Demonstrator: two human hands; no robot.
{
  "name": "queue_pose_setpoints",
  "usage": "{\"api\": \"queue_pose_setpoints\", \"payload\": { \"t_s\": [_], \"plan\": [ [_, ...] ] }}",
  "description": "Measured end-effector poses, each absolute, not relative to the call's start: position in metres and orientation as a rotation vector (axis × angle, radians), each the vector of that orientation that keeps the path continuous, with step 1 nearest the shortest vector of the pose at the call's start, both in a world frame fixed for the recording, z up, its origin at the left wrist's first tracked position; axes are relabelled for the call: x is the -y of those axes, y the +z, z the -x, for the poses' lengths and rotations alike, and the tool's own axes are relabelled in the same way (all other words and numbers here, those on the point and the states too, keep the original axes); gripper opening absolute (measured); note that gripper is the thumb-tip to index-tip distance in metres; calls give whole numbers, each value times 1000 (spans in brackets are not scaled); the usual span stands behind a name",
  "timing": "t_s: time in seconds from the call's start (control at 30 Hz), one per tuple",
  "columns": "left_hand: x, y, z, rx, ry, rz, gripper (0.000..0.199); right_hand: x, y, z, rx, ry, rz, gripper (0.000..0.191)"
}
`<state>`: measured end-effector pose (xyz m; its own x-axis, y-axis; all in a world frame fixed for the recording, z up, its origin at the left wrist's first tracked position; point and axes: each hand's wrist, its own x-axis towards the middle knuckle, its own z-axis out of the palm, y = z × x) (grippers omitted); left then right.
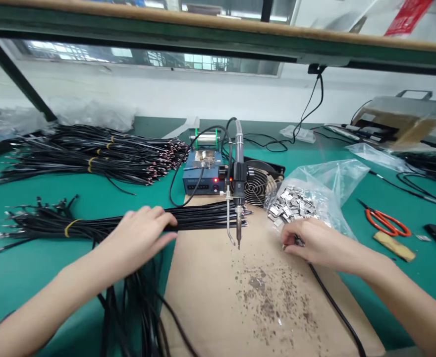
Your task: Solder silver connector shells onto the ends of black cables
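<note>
My left hand (145, 233) lies over a row of black cables (206, 215), its thumb apart from the fingers near the row's lower edge. To the left these cables gather into a bundle tied with a yellow band (71, 227). My right hand (307, 241) is closed in a pinch beside a clear bag of small metal connector shells (292, 203). A black cable (333, 302) runs from under this hand to the bottom edge; its upper end is mostly hidden by the fingers. A tiny bright piece shows at the fingertips, too small to name.
A soldering iron (239, 198) points down over a stained cardboard sheet (203, 287). Behind it stand a blue station (199, 178), a solder spool (205, 139) and a fan (257, 186). More cables (91, 153) lie back left; orange-handled scissors (387, 220) lie right. A shelf (218, 37) crosses above.
</note>
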<state>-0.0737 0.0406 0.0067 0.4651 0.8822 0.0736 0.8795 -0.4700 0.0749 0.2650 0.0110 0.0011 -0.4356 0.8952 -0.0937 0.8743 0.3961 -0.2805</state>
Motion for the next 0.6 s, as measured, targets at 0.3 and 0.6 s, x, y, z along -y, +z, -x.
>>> {"api": "queue_pose_setpoints", "payload": {
  "t_s": [0.3, 0.6],
  "plan": [
    [-78, 20, 96, -1566, 71, -2605, 20, 20, 10, -267, 2315, 496, 1426, 18],
    [-75, 53, 127, -1592, 342, -2216, 23, 47, 12, -266, 2091, 648, 1433, 19]
  ]
}}
